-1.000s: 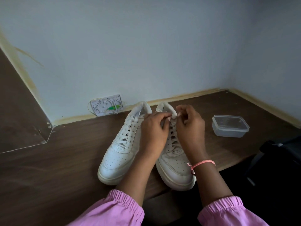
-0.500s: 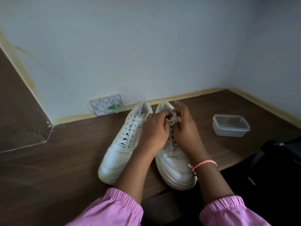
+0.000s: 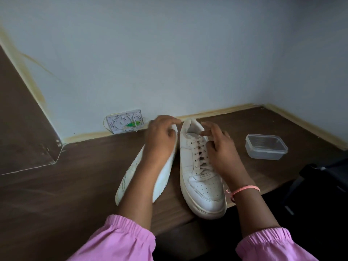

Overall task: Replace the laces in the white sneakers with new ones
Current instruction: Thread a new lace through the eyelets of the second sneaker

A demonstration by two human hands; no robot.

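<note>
Two white sneakers lie on a dark wooden table [image 3: 75, 185]. The right sneaker [image 3: 205, 191] stands upright, toe toward me, with cream laces [image 3: 197, 153] threaded through its eyelets. My right hand [image 3: 220, 149] sits over its upper eyelets, thumb and forefinger pinching the lace near the tongue. The left sneaker [image 3: 131, 176] is tipped onto its side, so its pale sole [image 3: 163, 178] faces the other shoe. My left hand [image 3: 162, 136] grips it around the heel collar and hides its laces.
A clear plastic container [image 3: 266, 146] with its lid on sits to the right of the shoes. A white wall plate [image 3: 124, 123] with a green mark is fixed low on the wall behind. The table's front edge runs just under the right toe; something dark stands at the far right [image 3: 323, 178].
My left hand left the right sneaker's laces, moved to the left sneaker and tipped it onto its side. My right hand stayed at the top of the right sneaker's lacing.
</note>
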